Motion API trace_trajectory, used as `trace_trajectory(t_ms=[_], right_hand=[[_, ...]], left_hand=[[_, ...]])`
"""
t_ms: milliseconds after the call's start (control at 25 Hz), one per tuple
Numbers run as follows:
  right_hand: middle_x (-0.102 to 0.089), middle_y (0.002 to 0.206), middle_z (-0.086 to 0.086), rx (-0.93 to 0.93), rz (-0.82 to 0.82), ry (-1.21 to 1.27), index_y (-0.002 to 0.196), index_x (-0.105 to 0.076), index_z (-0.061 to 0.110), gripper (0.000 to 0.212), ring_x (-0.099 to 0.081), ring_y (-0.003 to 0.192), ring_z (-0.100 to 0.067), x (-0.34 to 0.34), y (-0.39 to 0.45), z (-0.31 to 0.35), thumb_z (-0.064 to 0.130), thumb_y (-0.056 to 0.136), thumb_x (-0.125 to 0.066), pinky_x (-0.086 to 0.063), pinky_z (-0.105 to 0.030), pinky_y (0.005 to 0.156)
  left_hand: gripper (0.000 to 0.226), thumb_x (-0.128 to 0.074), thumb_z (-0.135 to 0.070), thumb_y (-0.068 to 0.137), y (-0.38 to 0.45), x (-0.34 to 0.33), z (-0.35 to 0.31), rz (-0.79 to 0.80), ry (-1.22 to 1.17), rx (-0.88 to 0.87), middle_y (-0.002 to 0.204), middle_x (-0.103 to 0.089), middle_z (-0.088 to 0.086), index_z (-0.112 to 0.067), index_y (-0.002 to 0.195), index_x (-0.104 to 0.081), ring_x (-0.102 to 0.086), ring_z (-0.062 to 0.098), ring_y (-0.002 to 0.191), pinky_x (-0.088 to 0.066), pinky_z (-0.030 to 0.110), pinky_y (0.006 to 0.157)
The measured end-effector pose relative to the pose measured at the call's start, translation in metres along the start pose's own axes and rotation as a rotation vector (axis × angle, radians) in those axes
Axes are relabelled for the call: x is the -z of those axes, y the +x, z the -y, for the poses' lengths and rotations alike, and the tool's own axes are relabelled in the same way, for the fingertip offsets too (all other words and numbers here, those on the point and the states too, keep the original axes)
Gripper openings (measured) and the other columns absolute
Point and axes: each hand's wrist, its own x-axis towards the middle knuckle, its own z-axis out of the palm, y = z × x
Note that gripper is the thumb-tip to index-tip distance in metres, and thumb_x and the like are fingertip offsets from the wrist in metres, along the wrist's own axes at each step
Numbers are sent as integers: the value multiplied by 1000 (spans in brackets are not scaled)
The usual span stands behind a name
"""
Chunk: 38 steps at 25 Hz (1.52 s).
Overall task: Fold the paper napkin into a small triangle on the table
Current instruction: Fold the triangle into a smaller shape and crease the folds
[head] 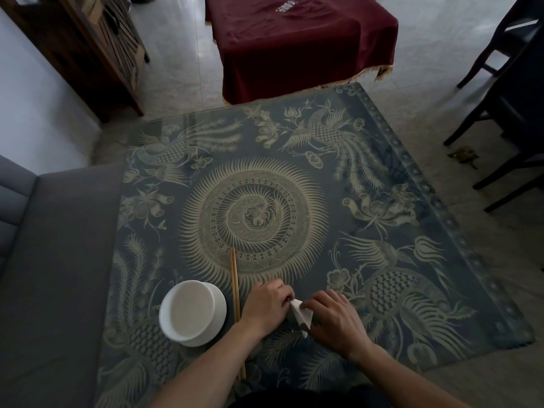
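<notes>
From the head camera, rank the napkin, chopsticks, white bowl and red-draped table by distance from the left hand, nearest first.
1. Napkin: touching the left hand, on its right side.
2. Chopsticks: just left of it, passing under the forearm.
3. White bowl: farther left, beyond the chopsticks.
4. Red-draped table: far off, across the patterned table.

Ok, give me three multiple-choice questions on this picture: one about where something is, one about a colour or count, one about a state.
1. Where is the bowl?
A. left of the chopsticks
B. right of the napkin
C. on the red-draped table

2. What colour is the napkin?
A. red
B. white
C. blue

3. What state is the napkin in?
A. flat and unfolded
B. inside the bowl
C. folded, held by both hands

Answers: 1 A, the chopsticks lie between the bowl and the left hand. 2 B, it shows white between the hands. 3 C, the left hand and right hand pinch a pointed folded shape.
</notes>
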Motion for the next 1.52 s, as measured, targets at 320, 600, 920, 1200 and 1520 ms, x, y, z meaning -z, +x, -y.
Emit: trace_trajectory(t_ms=[320, 600, 920, 1200, 1520], right_hand=[[-63, 108, 7, 119, 133, -116, 121, -65, 27, 69, -57, 89, -16, 0, -10, -3, 73, 70, -60, -49, -30, 70], [-57, 123, 3, 177, 125, -143, 130, -55, 24, 56, -56, 103, -20, -6, -25, -3, 63, 89, -50, -50, -36, 82], [-45, 149, -4, 255, 251, -188, 145, -41, 28, 64, -44, 133, -26, -12, -52, -19, 56, 89, -52, -43, -46, 103], [-25, 158, -14, 249, 295, -321, 149, -25, 45, 64, -25, 142, -38, -4, -52, -26, 62, 90, -42, -28, -60, 111], [-20, 160, -8, 279, 346, -381, 150, -15, 49, 65, -19, 142, -43, 0, -46, -31, 66, 91, -39, -14, -60, 105]], left_hand=[[16, -51, -24, 94, -4, -2, 0, 7, 17, 3, 105, -59, -6, -25, 104, -63, -57, 13, 97, -37, 32, 84], [28, -46, -44, 92, -13, -8, 3, -8, 132, -65, 107, -55, -3, -24, 107, -59, -54, 17, 98, -43, 36, 84], [38, -46, -55, 89, -20, -13, -1, -13, 216, -31, 112, -50, -3, -25, 111, -54, -48, 19, 104, -41, 36, 85], [34, -50, -48, 91, -31, -17, -4, -42, 256, -59, 114, -52, 0, -22, 114, -54, -51, 21, 103, -46, 37, 82], [63, -42, -45, 97, -51, -25, -4, 58, 278, -285, 159, -28, 5, -13, 150, -32, -24, 21, 146, -21, 45, 118]])
